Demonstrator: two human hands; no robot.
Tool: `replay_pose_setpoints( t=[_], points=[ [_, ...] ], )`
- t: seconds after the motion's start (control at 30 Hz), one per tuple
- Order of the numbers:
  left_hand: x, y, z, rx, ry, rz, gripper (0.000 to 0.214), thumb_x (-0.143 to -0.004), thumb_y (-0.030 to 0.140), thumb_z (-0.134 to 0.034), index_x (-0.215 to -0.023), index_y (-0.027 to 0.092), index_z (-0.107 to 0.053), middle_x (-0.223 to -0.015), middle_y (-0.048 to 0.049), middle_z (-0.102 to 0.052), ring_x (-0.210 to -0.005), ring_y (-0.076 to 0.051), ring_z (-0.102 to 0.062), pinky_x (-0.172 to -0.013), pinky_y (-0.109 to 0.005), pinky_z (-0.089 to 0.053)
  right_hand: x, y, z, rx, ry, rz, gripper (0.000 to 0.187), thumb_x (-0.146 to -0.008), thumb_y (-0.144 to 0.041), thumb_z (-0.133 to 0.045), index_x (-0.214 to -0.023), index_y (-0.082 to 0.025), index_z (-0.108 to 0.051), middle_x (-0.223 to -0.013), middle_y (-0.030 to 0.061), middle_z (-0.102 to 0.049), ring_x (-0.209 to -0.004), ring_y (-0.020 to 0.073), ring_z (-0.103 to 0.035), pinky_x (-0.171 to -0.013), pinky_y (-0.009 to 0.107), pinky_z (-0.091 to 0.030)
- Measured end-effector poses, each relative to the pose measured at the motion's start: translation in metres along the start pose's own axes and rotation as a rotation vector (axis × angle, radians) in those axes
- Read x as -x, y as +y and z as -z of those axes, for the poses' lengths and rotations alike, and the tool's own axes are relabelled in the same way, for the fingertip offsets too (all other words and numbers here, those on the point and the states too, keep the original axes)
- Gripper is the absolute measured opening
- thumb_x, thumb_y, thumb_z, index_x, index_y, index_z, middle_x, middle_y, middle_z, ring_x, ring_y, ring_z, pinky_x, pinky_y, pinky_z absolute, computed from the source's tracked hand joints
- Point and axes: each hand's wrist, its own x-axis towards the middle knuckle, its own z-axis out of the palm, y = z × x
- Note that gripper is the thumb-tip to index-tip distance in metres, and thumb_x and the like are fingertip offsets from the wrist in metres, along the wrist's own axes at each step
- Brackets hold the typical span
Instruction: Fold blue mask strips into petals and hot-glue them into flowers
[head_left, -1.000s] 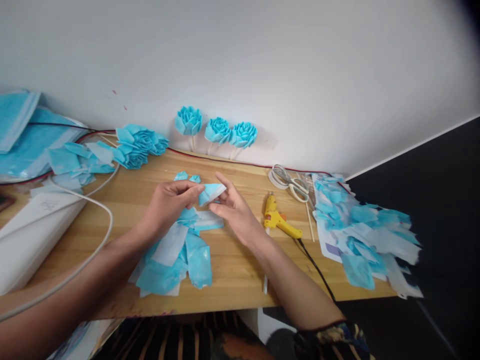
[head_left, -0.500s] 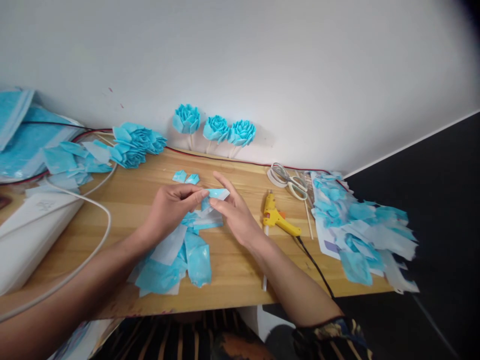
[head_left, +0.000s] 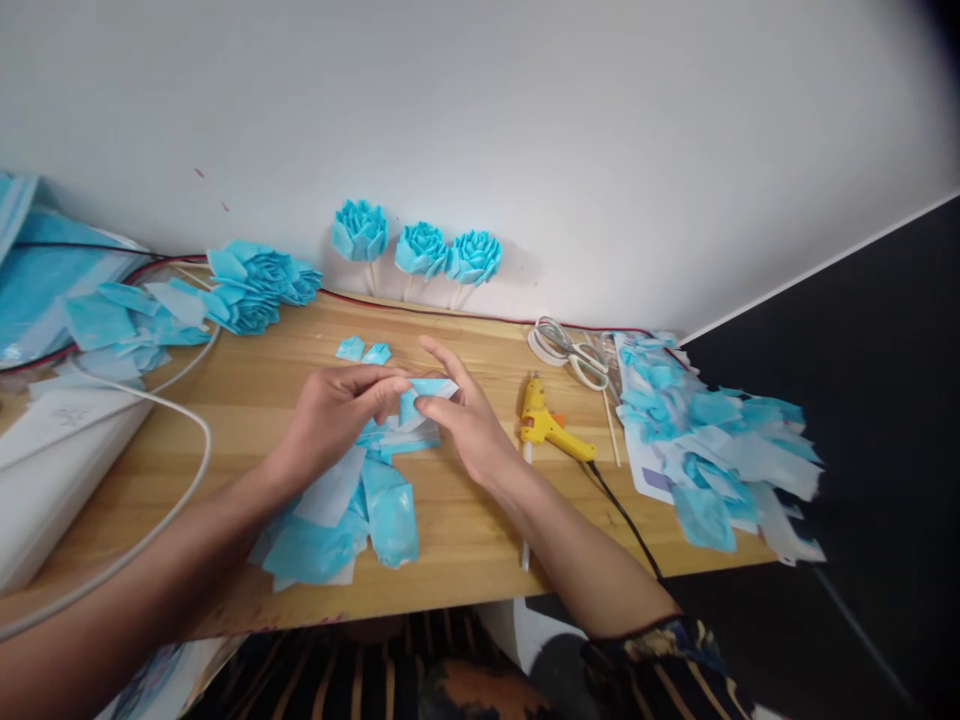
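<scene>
A small blue-and-white sheet point(head_left: 426, 390), folded over on itself, is held up between my two hands. My left hand point(head_left: 341, 410) pinches its left corner between thumb and fingers. My right hand point(head_left: 472, 425) presses it with the thumb, the index finger stretched out beyond. Below them on the table lies a loose heap of blue and white sheets point(head_left: 390, 510), partly covered by my left hand and forearm. Two small folded blue pieces point(head_left: 364, 349) rest just beyond my left hand.
A yellow glue gun point(head_left: 551, 425) lies right of my hands, with scissors point(head_left: 581, 358) behind. Scraps point(head_left: 712, 440) overhang the right edge. Three blue flowers on sticks point(head_left: 422, 249) lean against the wall; more flowers point(head_left: 259, 285) lie left. A white cable point(head_left: 202, 450) curves past a white box point(head_left: 67, 470).
The view has shifted slightly, so everything sits a little further left. My hands keep hold of the folded sheet, with only a small movement of the fingers.
</scene>
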Motion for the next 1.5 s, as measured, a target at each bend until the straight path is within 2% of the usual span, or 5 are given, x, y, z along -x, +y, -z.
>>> replay_pose_setpoints(
  t=[0.4,0.73,0.93,1.2,1.5],
  points=[
    [-0.003,0.007,0.004,0.084,-0.092,0.070,0.028,-0.079,0.042,-0.063,-0.061,0.020,-0.065,-0.062,0.0008,-0.059,-0.064,-0.014,-0.053,-0.062,-0.024,-0.044,0.000,-0.003,0.002,-0.061,-0.011,-0.029,0.072,-0.068,-0.017,-0.067,-0.137,-0.033,-0.053,-0.072,-0.0068,-0.057,-0.064,0.0120,-0.050,-0.061,0.024,-0.041],
    [-0.002,-0.008,0.002,0.177,-0.176,0.077,0.021,-0.080,0.040,-0.070,-0.083,0.020,-0.072,-0.072,0.0018,-0.066,-0.063,-0.012,-0.055,-0.057,-0.022,-0.042,0.000,0.000,0.001,-0.054,-0.040,-0.056,0.071,-0.070,-0.019,-0.067,-0.138,-0.033,-0.051,-0.066,-0.0081,-0.055,-0.061,0.0116,-0.048,-0.060,0.024,-0.040],
    [-0.004,-0.006,0.002,0.161,-0.086,0.098,0.023,-0.079,0.040,-0.069,-0.071,0.018,-0.067,-0.060,0.0040,-0.058,-0.055,-0.010,-0.049,-0.053,-0.022,-0.039,-0.001,-0.003,0.004,-0.087,-0.129,-0.056,0.071,-0.073,-0.026,-0.074,-0.139,-0.033,-0.050,-0.078,-0.0056,-0.064,-0.071,0.0137,-0.057,-0.073,0.029,-0.047],
    [-0.007,-0.004,0.003,0.167,-0.033,0.123,0.023,-0.076,0.039,-0.069,-0.068,0.018,-0.066,-0.054,0.0055,-0.053,-0.051,-0.009,-0.043,-0.050,-0.021,-0.034,-0.011,-0.005,0.021,-0.039,-0.091,0.013,0.041,-0.088,-0.044,-0.063,-0.126,-0.028,-0.064,-0.098,-0.0003,-0.070,-0.099,0.0179,-0.062,-0.095,0.034,-0.045],
    [-0.005,-0.007,0.002,0.150,-0.103,0.125,0.026,-0.078,0.041,-0.069,-0.071,0.017,-0.065,-0.059,0.0036,-0.055,-0.054,-0.010,-0.045,-0.051,-0.022,-0.033,-0.013,-0.002,0.018,-0.009,-0.011,0.029,0.027,-0.074,-0.029,-0.075,-0.101,-0.025,-0.074,-0.083,-0.0018,-0.066,-0.077,0.0122,-0.059,-0.073,0.027,-0.047]
  ],
)
